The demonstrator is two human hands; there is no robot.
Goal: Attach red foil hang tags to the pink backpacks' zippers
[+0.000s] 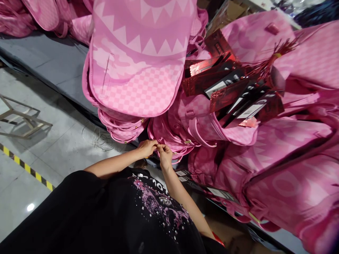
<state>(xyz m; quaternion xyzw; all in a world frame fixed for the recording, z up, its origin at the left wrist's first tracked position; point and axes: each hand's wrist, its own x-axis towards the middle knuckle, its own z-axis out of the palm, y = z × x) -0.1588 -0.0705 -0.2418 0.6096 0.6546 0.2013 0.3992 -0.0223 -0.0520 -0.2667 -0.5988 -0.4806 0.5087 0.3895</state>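
Note:
My left hand (148,148) and my right hand (164,154) meet at the near edge of the table, fingertips pinched together. Whatever lies between them is too small to make out. Just beyond them is a stack of pink bags (172,135) with straps hanging over the edge. A large pink backpack (140,81) with a checkered lower part and a zigzag tooth pattern lies on top, its front facing up. Right of it, a bunch of red and black hang tags (230,88) with red strings rests on more pink bags.
More pink backpacks (296,183) are heaped at the right, and others (45,14) lie at the far left. The grey tabletop (63,70) runs beneath. A wooden frame stool (23,120) stands on the tiled floor, near yellow-black tape (26,167).

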